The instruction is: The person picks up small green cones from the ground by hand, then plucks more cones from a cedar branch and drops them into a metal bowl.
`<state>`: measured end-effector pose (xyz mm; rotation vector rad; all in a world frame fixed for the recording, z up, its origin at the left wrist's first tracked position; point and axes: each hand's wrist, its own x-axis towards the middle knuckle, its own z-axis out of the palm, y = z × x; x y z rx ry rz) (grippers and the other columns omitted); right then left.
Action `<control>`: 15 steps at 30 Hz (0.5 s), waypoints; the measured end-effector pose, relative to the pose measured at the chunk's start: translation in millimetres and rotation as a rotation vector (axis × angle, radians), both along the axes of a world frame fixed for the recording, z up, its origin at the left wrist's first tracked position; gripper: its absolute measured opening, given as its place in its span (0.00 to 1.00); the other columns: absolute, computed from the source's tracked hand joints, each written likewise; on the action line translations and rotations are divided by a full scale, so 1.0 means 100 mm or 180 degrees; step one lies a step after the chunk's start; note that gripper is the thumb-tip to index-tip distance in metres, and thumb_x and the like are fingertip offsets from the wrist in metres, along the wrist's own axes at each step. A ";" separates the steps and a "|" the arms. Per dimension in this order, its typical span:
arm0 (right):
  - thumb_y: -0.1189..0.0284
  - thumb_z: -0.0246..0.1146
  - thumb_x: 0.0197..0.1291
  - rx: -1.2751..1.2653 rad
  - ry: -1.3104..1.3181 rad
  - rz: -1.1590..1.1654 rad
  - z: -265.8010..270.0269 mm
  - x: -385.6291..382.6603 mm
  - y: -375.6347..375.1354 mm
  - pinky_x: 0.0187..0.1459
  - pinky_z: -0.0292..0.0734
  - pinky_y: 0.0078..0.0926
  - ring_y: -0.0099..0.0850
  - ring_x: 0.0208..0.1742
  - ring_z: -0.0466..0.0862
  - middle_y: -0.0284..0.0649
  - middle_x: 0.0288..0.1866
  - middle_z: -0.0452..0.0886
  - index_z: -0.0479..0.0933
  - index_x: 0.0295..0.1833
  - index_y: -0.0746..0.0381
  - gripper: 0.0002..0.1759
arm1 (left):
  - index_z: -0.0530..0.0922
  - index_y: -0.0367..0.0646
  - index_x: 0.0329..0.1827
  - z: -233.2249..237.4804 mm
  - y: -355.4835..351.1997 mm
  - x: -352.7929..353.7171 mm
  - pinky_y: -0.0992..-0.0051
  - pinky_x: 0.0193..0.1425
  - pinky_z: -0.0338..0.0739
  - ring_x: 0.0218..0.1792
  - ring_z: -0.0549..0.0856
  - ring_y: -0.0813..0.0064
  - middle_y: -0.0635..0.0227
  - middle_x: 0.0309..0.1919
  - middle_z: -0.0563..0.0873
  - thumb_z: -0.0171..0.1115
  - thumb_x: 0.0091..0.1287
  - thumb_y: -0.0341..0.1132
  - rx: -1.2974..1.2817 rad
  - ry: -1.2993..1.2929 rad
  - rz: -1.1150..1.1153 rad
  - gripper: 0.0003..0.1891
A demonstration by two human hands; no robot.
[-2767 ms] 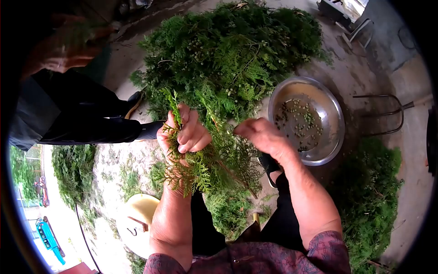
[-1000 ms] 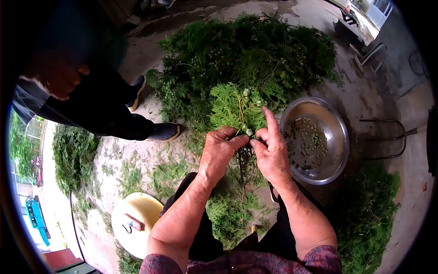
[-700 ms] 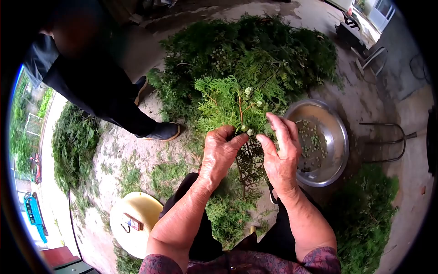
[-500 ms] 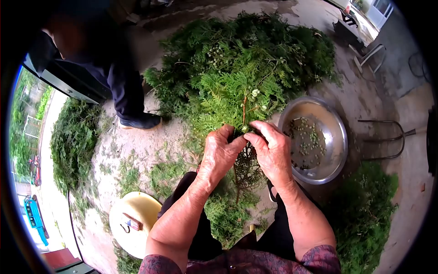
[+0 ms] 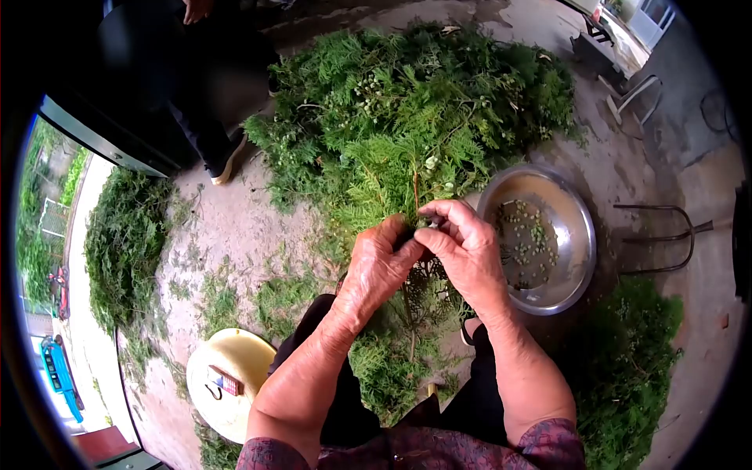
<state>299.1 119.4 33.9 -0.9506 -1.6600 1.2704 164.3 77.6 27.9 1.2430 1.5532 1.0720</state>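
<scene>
Branch [image 5: 415, 184] of flat green needles stands upright between the two hands, its stem clenched in the left hand [image 5: 376, 266], thumb pressed across it. The right hand [image 5: 468, 252], which was spread open and off the branch under a second ago, has closed in; its fingertips now pinch the stem just above the left thumb. Whether they hold anything small I cannot tell. A few pale berries [image 5: 430, 162] still sit on the tip beyond the fingers, so the stripping looks only partly done on this piece.

Below the wrists, loose cuttings [image 5: 388, 364] lie over the person's dark trousers. Down and to the left of the left forearm is a round yellow stool [image 5: 235, 356] with small odds on it. Just right of the right hand, almost touching the knuckles, stands a metal bowl [image 5: 548, 192] with a thin scatter of picked berries [image 5: 523, 235] in the bottom. Nothing lies between hand and bowl.

Beyond the fingertips a big heap [image 5: 423, 86] of the same greenery blends with the held tip and makes the berries hard to pick out. Smaller piles lie far left [image 5: 125, 243] and lower right [image 5: 627, 352]. A wire frame [image 5: 674, 235] lies past the bowl. Another person's shoe [image 5: 227, 160] has stepped back, up to the heap's left edge.
</scene>
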 end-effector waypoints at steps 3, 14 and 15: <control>0.76 0.63 0.54 0.0225 -0.0161 -0.0269 -0.04 -0.02 -0.03 0.33 0.73 0.22 0.25 0.31 0.76 0.38 0.32 0.76 0.74 0.41 0.64 0.09 | 0.73 0.37 0.32 -0.06 -0.01 -0.01 0.80 0.29 0.67 0.26 0.69 0.87 0.77 0.22 0.75 0.60 0.61 0.32 -0.0008 0.0506 -0.0175 0.08; 0.78 0.57 0.60 -0.2344 0.2527 0.0111 -0.11 0.14 0.07 0.28 0.67 0.16 0.22 0.28 0.74 0.34 0.30 0.74 0.73 0.43 0.68 0.07 | 0.76 0.39 0.35 0.00 -0.03 -0.06 0.82 0.38 0.71 0.31 0.76 0.85 0.74 0.27 0.81 0.58 0.63 0.31 -0.0156 -0.1023 -0.0104 0.04; 0.77 0.56 0.61 -0.2273 0.2680 0.0268 -0.10 0.17 0.12 0.28 0.67 0.17 0.23 0.29 0.74 0.35 0.30 0.74 0.73 0.43 0.68 0.07 | 0.76 0.39 0.35 -0.01 -0.03 -0.07 0.81 0.38 0.71 0.31 0.77 0.84 0.73 0.28 0.81 0.58 0.63 0.30 -0.0212 -0.1178 -0.0096 0.04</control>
